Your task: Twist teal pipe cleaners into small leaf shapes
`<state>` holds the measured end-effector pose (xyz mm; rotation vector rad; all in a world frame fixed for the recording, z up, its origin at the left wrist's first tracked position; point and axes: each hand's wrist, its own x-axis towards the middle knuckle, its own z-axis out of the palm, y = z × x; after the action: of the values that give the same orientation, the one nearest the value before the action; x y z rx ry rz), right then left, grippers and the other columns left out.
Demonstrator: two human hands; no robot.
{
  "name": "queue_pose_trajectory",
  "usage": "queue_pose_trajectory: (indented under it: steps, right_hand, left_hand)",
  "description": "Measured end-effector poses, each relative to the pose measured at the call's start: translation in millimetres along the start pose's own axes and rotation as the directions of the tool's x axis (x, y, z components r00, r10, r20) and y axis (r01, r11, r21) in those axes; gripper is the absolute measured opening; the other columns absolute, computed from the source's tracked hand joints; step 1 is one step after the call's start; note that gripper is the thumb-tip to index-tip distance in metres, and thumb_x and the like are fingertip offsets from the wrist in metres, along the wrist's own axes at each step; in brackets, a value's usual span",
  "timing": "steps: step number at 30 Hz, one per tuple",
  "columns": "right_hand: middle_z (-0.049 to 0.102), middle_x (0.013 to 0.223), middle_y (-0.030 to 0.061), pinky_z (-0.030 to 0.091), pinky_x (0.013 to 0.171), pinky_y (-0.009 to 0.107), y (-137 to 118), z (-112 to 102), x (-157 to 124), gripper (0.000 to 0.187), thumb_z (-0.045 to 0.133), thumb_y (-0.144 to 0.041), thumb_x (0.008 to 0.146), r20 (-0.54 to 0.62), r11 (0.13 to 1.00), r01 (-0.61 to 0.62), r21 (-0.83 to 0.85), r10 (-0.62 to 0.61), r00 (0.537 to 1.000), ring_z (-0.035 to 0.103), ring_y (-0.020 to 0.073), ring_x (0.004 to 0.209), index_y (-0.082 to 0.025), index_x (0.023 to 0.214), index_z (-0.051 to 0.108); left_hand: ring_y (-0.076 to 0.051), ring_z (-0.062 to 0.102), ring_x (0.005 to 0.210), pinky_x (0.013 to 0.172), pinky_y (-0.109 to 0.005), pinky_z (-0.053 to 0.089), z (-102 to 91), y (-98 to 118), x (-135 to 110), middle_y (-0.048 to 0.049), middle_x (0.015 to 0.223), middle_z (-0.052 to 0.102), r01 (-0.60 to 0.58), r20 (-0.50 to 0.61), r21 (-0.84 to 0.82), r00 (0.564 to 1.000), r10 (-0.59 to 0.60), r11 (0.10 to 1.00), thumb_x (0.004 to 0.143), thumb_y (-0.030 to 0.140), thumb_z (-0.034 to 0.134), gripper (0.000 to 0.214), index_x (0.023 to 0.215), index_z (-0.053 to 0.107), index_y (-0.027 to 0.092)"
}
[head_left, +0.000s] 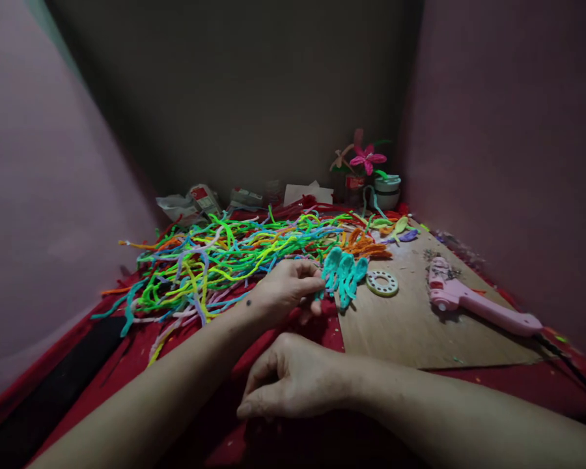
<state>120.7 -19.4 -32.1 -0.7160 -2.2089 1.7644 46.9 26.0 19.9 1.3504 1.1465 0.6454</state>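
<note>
My left hand (293, 286) reaches over the red cloth, its thumb and fingers pinched at the edge of a turquoise pipe-cleaner petal. That petal belongs to a small group of looped turquoise petals (344, 273) lying at the edge of a wooden board (395, 332). Closer to me, my right hand (293, 378) hangs low over the cloth, thumb against curled fingers, with nothing seen sticking out of it. Orange pipe-cleaner petals (366, 245) lie just behind the turquoise ones. Beside them on the board is a round, flat ring with holes (382, 283).
A wide heap of multicoloured pipe cleaners (224, 254) spreads over the left and back. A pink glue gun (478, 306) lies on the board's right, its cord trailing off. Finished pink flowers (368, 158) and a small pot (387, 191) stand at the back. Pale panels (39, 182) rise on both sides.
</note>
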Motion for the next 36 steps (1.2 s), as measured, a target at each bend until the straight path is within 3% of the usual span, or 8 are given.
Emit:
queue_pose_trajectory:
  steps: [8, 12, 16, 19, 23, 27, 32, 36]
  right_hand:
    - [0.064, 0.071, 0.0011, 0.038, 0.056, 0.014, -5.9, -6.2, -24.4, 0.026, 0.052, -0.031, 0.079, 0.083, 0.927, 0.294, -0.231, -0.282, 0.956, 0.053, 0.0069, 0.060, -0.012, 0.085, 0.068]
    - [0.063, 0.070, 0.0007, 0.036, 0.052, 0.015, -8.2, -10.2, -34.6, 0.031, 0.051, -0.039, 0.078, 0.138, 0.886, 0.301, -0.352, -0.269, 0.953, 0.050, 0.0072, 0.058, -0.014, 0.085, 0.068]
    - [0.063, 0.071, 0.0004, 0.035, 0.052, 0.015, -9.4, -12.0, -33.2, 0.029, 0.051, -0.037, 0.079, 0.161, 0.858, 0.303, -0.415, -0.258, 0.953, 0.050, 0.0079, 0.061, -0.014, 0.085, 0.068]
    - [0.063, 0.070, 0.0008, 0.035, 0.053, 0.016, -11.2, -12.5, -31.6, 0.028, 0.050, -0.037, 0.079, 0.183, 0.842, 0.304, -0.446, -0.246, 0.952, 0.051, 0.0087, 0.062, -0.015, 0.081, 0.067]
    - [0.064, 0.071, 0.0015, 0.036, 0.054, 0.017, -11.5, -12.4, -30.8, 0.028, 0.048, -0.037, 0.080, 0.180, 0.836, 0.302, -0.458, -0.245, 0.953, 0.053, 0.0097, 0.063, -0.016, 0.079, 0.066]
    - [0.064, 0.072, 0.0021, 0.036, 0.055, 0.018, -7.4, -8.8, -28.8, 0.028, 0.048, -0.037, 0.080, 0.165, 0.834, 0.310, -0.456, -0.263, 0.951, 0.054, 0.0107, 0.065, -0.017, 0.079, 0.066]
    - [0.064, 0.072, 0.0010, 0.035, 0.053, 0.018, 1.5, -2.8, -24.5, 0.027, 0.049, -0.038, 0.080, 0.137, 0.839, 0.315, -0.444, -0.284, 0.949, 0.053, 0.0097, 0.063, -0.017, 0.081, 0.066]
    - [0.064, 0.072, 0.0001, 0.035, 0.052, 0.017, 5.5, -1.6, -22.9, 0.027, 0.048, -0.036, 0.081, 0.152, 0.848, 0.317, -0.425, -0.278, 0.949, 0.052, 0.0086, 0.061, -0.017, 0.083, 0.066]
  left_hand:
    - [-0.010, 0.047, 0.027, 0.027, -0.017, 0.028, 17.8, -12.4, 39.7, 0.0022, 0.045, 0.058, -0.037, -0.034, 0.470, 0.998, 0.060, 0.882, 0.072, 0.020, 0.042, 0.010, 0.065, 0.049, 0.017]
    - [-0.010, 0.045, 0.027, 0.031, -0.019, 0.030, 19.9, -16.4, 49.5, 0.0002, 0.043, 0.057, 0.017, -0.035, 0.564, 0.999, 0.003, 0.826, 0.071, 0.026, 0.044, 0.020, 0.054, 0.050, 0.016]
    - [-0.007, 0.042, 0.030, 0.037, -0.018, 0.030, 25.6, -13.8, 52.6, 0.0020, 0.032, 0.046, -0.022, -0.092, 0.708, 0.988, 0.123, 0.706, 0.064, 0.015, 0.045, 0.024, 0.041, 0.043, 0.017]
    - [-0.007, 0.040, 0.030, 0.036, -0.018, 0.026, 26.4, -12.4, 52.1, 0.0041, 0.030, 0.040, -0.021, -0.147, 0.688, 0.975, 0.167, 0.725, 0.062, 0.013, 0.045, 0.021, 0.041, 0.043, 0.017]
    - [-0.006, 0.031, 0.025, 0.030, -0.019, 0.020, 19.5, -6.5, 46.0, 0.0068, 0.029, 0.033, 0.022, -0.200, 0.462, 0.976, 0.080, 0.887, 0.063, 0.019, 0.049, 0.021, 0.043, 0.041, 0.018]
    - [-0.006, 0.029, 0.024, 0.028, -0.019, 0.018, 14.7, -0.8, 38.2, 0.0075, 0.028, 0.032, 0.047, -0.185, 0.304, 0.983, 0.011, 0.951, 0.064, 0.022, 0.052, 0.023, 0.044, 0.041, 0.018]
    - [-0.007, 0.034, 0.026, 0.030, -0.018, 0.022, 23.4, -7.3, 37.9, 0.0069, 0.030, 0.035, 0.011, -0.096, 0.412, 0.995, 0.031, 0.911, 0.067, 0.021, 0.048, 0.021, 0.048, 0.041, 0.019]
    - [-0.012, 0.052, 0.046, 0.044, -0.021, 0.037, 36.9, -18.6, 38.3, 0.0003, 0.049, 0.053, -0.101, -0.105, 0.688, 0.966, 0.236, 0.719, 0.074, 0.024, 0.046, 0.016, 0.062, 0.051, 0.016]
